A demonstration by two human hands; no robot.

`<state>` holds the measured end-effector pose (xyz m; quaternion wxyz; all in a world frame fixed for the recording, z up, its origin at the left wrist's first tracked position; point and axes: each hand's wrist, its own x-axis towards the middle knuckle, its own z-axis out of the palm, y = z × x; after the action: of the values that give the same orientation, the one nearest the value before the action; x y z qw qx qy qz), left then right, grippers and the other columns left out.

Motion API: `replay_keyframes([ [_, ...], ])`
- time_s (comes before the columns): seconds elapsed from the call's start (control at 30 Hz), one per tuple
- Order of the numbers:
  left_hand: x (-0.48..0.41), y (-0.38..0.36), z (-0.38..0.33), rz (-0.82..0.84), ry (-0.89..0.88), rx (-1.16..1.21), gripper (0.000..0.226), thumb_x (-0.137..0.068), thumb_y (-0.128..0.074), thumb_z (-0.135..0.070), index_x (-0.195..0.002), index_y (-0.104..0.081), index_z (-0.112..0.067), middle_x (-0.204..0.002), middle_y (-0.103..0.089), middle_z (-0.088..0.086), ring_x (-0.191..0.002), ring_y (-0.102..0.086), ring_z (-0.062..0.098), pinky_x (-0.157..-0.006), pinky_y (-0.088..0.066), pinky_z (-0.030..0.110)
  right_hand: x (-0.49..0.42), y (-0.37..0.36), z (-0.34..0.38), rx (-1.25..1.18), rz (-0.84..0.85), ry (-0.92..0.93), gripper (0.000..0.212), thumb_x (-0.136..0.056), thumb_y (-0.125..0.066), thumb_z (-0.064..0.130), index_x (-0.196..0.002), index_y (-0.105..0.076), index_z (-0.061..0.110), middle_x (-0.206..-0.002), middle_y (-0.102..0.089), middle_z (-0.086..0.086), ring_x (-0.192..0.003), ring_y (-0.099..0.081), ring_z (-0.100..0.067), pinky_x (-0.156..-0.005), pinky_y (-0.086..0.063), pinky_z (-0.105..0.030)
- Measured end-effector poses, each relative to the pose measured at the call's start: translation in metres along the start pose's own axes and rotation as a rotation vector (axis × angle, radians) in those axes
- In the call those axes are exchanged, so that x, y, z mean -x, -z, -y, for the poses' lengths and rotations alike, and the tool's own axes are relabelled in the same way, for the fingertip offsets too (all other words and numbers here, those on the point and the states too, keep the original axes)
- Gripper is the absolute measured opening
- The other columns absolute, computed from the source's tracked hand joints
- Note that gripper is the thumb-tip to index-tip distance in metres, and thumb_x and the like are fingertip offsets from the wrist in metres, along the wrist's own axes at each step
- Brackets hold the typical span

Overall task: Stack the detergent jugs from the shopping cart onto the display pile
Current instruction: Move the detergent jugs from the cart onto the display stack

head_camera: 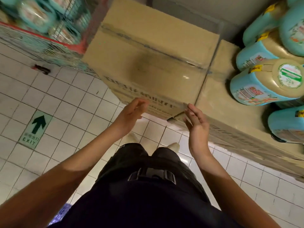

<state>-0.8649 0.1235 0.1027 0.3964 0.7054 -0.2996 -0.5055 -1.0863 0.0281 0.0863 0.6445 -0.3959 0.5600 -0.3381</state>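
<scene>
As both arms extend | left hand (131, 111) loosely curled | right hand (196, 124) relaxed

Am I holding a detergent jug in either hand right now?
No, the left hand and right hand are both open and empty, near the cardboard box.

Green EXIT arrow sticker (35, 129) on white tiled floor (65, 99), near a taped carton (148, 51)

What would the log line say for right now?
left hand: open, empty | right hand: open, empty | cardboard box: before both hands | cart jugs: in shopping cart, untouched | display jugs: on boxes
</scene>
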Motion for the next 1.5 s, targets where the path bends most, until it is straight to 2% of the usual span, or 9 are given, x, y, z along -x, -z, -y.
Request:
replay_keyframes([
  [0.07, 0.027, 0.045, 0.024, -0.1, 0.043, 0.036, 0.02, -0.1, -0.055, -0.043, -0.112, -0.066, -0.032, -0.118, -0.071, -0.011, -0.11, -0.07, 0.008, -0.095, -0.059, 0.04, 0.008, -0.039, -0.006, 0.029, 0.068, 0.0, 0.034, -0.109, -0.048, 0.004, -0.136, -0.068, 0.009, -0.135, -0.071, -0.006, -0.126, -0.067, -0.019, -0.102, -0.055, -0.033],
  [0.2, 0.085, 0.117, 0.058, -0.294, 0.106, 0.152, 0.026, -0.098, -0.054, -0.039, -0.114, -0.069, -0.025, -0.113, -0.077, -0.011, -0.104, -0.074, 0.011, -0.084, -0.054, 0.029, 0.018, -0.118, -0.016, 0.033, 0.232, 0.006, 0.032, -0.11, -0.046, 0.002, -0.133, -0.068, 0.003, -0.135, -0.072, -0.009, -0.128, -0.067, -0.023, -0.097, -0.057, -0.027],
  [0.33, 0.13, 0.17, 0.084, -0.464, 0.133, 0.217, 0.017, -0.102, -0.057, -0.029, -0.112, -0.07, -0.024, -0.11, -0.077, -0.006, -0.103, -0.073, 0.014, -0.086, -0.057, 0.032, 0.029, -0.19, -0.021, 0.095, 0.409, 0.026, 0.031, -0.11, -0.046, 0.002, -0.129, -0.07, 0.001, -0.128, -0.076, -0.003, -0.124, -0.07, -0.021, -0.093, -0.059, -0.026],
  [0.47, 0.157, 0.206, 0.105, -0.63, 0.188, 0.325, 0.019, -0.108, -0.054, -0.012, -0.108, -0.07, -0.022, -0.107, -0.076, 0.001, -0.106, -0.072, 0.026, -0.086, -0.055, 0.034, 0.037, -0.253, -0.023, 0.172, 0.534, 0.035, 0.029, -0.109, -0.044, -0.002, -0.124, -0.069, -0.005, -0.129, -0.074, -0.011, -0.114, -0.074, -0.023, -0.088, -0.061, -0.027],
  [0.63, 0.162, 0.234, 0.114, -0.734, 0.224, 0.396, 0.022, -0.109, -0.049, -0.008, -0.113, -0.07, -0.015, -0.11, -0.076, 0.006, -0.105, -0.073, 0.028, -0.086, -0.056, 0.034, 0.032, -0.311, -0.023, 0.266, 0.631, 0.001, 0.027, -0.109, -0.044, -0.002, -0.123, -0.067, -0.009, -0.126, -0.072, -0.022, -0.109, -0.074, -0.03, -0.088, -0.061, -0.033],
  [0.77, 0.147, 0.269, 0.111, -0.811, 0.222, 0.458, 0.025, -0.109, -0.047, -0.008, -0.114, -0.071, -0.015, -0.109, -0.078, 0.003, -0.101, -0.075, 0.023, -0.087, -0.058, 0.037, 0.016, -0.353, -0.017, 0.335, 0.74, -0.04, 0.027, -0.11, -0.045, 0.001, -0.123, -0.069, -0.003, -0.106, -0.08, -0.008, -0.1, -0.076, -0.021, -0.086, -0.062, -0.025],
  [0.87, 0.124, 0.307, 0.102, -0.85, 0.195, 0.469, 0.025, -0.11, -0.047, -0.01, -0.114, -0.071, -0.017, -0.109, -0.078, 0.001, -0.1, -0.075, 0.019, -0.089, -0.059, 0.038, -0.005, -0.391, -0.014, 0.368, 0.776, -0.02, 0.024, -0.108, -0.047, -0.001, -0.118, -0.07, -0.003, -0.108, -0.077, -0.016, -0.098, -0.076, -0.024, -0.084, -0.062, -0.026],
  [1.03, 0.077, 0.387, 0.081, -0.898, 0.125, 0.449, 0.023, -0.11, -0.048, -0.011, -0.115, -0.07, -0.016, -0.107, -0.077, -0.003, -0.099, -0.075, 0.016, -0.083, -0.06, 0.027, -0.039, -0.467, -0.004, 0.399, 0.83, 0.012, 0.031, -0.107, -0.047, -0.004, -0.107, -0.075, 0.009, -0.102, -0.078, -0.012, -0.099, -0.076, -0.026, -0.082, -0.061, -0.025],
  [1.5, 0.025, 0.557, 0.094, -0.968, 0.231, 0.445, 0.022, -0.111, -0.048, -0.014, -0.113, -0.069, -0.02, -0.108, -0.076, -0.01, -0.1, -0.075, 0.015, -0.087, -0.061, 0.037, -0.085, -0.706, 0.024, 0.405, 0.972, 0.016, 0.028, -0.108, -0.044, -0.003, -0.112, -0.071, -0.001, -0.105, -0.073, -0.024, -0.096, -0.073, -0.027, -0.085, -0.062, -0.032],
])
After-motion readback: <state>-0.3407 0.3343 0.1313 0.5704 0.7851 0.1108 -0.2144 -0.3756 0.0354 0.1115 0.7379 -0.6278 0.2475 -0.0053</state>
